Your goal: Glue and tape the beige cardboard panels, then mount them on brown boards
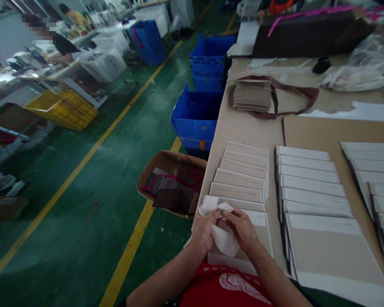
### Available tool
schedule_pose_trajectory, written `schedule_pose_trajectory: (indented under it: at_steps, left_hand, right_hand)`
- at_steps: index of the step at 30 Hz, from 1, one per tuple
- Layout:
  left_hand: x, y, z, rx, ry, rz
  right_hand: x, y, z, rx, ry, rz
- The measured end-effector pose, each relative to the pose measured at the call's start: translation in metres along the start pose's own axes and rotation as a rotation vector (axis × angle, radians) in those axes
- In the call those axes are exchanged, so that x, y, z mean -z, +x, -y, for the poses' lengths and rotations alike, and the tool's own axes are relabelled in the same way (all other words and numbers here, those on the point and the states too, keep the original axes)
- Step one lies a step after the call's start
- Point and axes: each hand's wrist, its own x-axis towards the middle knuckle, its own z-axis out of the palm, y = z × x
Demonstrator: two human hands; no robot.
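Both hands grip a thin, crumpled white piece of cloth or paper [225, 239]; which of the two I cannot tell. My left hand [203, 230] is closed round its left side, thumb on top. The fingers of my right hand [241, 226] pinch its upper right part, and a loose end hangs down between the hands. Directly beneath lies a pale flat panel with a white border [263, 245], nearest to me in a row of overlapping beige panels [238, 175] along the table's left edge.
More overlapping white-edged panels [331, 243] lie to the right. Farther back on the table [224, 128] are a stack of brown cards [252, 96] and a brown strap [299, 91]. Beside the table stand a cardboard box [173, 155] and blue bins [192, 121]. A person [62, 44] sits far left.
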Motion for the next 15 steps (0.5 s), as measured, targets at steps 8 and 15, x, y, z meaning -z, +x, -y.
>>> schedule_pose_trajectory:
  at_steps: [8, 15]
  left_hand:
    - [0.002, -0.012, 0.005, 0.116, 0.091, 0.076]
    - [0.002, -0.015, 0.008, 0.164, 0.172, 0.150]
  right_hand:
    - [0.007, 0.009, 0.000, 0.034, 0.188, -0.180]
    - [0.006, 0.004, 0.010, -0.014, 0.197, -0.137]
